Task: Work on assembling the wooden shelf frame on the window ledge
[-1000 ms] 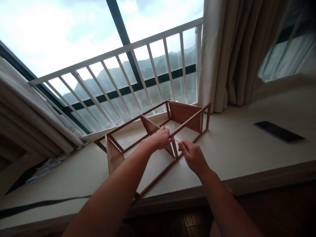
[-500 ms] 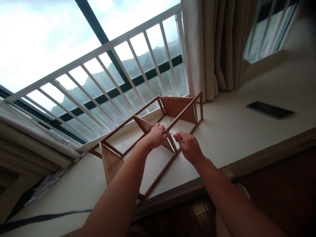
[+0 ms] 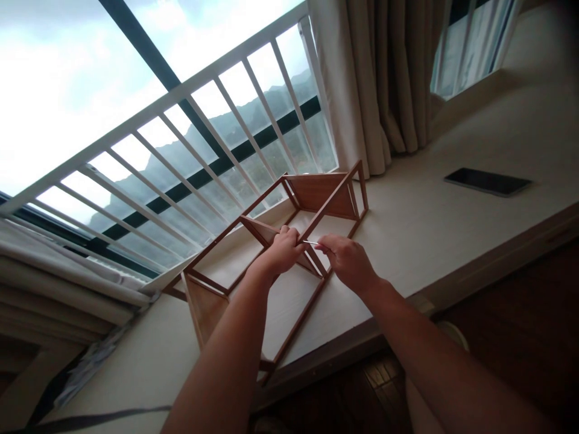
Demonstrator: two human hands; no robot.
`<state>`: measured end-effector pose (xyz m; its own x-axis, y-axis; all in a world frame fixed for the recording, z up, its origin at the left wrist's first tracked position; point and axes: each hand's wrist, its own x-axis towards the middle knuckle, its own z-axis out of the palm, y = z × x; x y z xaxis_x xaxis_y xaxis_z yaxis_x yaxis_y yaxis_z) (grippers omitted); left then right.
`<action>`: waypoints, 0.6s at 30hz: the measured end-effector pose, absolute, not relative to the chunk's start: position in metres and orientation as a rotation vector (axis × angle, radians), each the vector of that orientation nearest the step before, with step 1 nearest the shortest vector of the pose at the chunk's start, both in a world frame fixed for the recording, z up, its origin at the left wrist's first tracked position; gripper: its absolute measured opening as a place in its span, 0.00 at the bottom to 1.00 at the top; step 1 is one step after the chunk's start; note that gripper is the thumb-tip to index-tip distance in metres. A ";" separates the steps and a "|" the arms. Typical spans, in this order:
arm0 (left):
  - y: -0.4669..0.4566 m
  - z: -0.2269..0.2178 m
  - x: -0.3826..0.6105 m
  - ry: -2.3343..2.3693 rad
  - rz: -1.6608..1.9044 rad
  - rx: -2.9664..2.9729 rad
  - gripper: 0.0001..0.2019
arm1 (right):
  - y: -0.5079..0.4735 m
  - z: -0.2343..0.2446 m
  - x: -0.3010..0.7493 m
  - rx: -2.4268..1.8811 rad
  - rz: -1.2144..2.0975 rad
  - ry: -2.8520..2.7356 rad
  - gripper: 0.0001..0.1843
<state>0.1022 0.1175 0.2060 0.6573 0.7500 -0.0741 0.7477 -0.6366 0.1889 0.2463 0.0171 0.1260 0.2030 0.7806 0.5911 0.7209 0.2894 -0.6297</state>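
A brown wooden shelf frame (image 3: 322, 191) lies on its side on the pale window ledge (image 3: 402, 235). My left hand (image 3: 284, 248) is closed around its upper rail, where the middle shelf board meets it; the fingertips are partly hidden. Close by on the right, my right hand (image 3: 350, 260) pinches a thin metal rod-shaped tool (image 3: 310, 242). The rod points left, its tip against or very near the rail joint by my left fingers. Its other end is hidden in my right fist, so the exact kind of tool does not show.
A dark phone (image 3: 488, 181) lies on the ledge to the right. Behind the frame stand a white railing (image 3: 217, 90) and a beige curtain (image 3: 362, 84). A dark strap (image 3: 104, 416) lies at lower left. The ledge's front edge drops to a dark wooden floor (image 3: 497, 325).
The view has shifted slightly. My right hand has turned a little around the tool, and more of the metal rod shows. My left hand keeps its hold on the frame.
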 end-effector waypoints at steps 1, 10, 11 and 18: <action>0.118 0.205 0.102 1.215 0.026 2.669 0.10 | 0.017 0.126 0.247 -1.451 0.057 -1.531 0.15; 0.119 0.204 0.103 1.230 0.019 2.646 0.11 | 0.020 0.130 0.248 -1.506 0.013 -1.538 0.15; 0.119 0.205 0.103 1.236 0.017 2.646 0.11 | 0.019 0.131 0.248 -1.507 0.009 -1.537 0.16; 0.120 0.204 0.103 1.249 0.032 2.648 0.11 | 0.017 0.137 0.232 -1.451 0.284 -1.296 0.21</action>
<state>0.1032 0.1201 0.2036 0.6398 0.7652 -0.0710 0.7606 -0.6174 0.2006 0.2316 0.0171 0.1369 0.3691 0.8071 0.4607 0.5406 0.2167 -0.8129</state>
